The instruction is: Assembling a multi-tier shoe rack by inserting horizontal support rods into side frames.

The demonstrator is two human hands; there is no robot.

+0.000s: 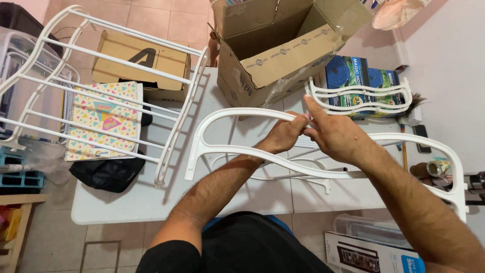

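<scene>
A long white curved plastic frame [237, 149] stretches across a white table [126, 202] in front of me, its wavy rails running from left to far right. My left hand [284, 135] grips the frame's upper rail near the middle. My right hand [333, 132] meets it there, forefinger pointing up, fingers on the same rail or a thin rod beside it. Under the frame lie more white curved pieces [283, 174], partly hidden.
A white rack of parallel rods [108, 93] stands at the left over a colourful spiral notebook [103, 121] and a black bag [108, 174]. An open cardboard box [283, 50] sits at the back, another white side piece [361, 96] on a blue package [361, 73] at the right.
</scene>
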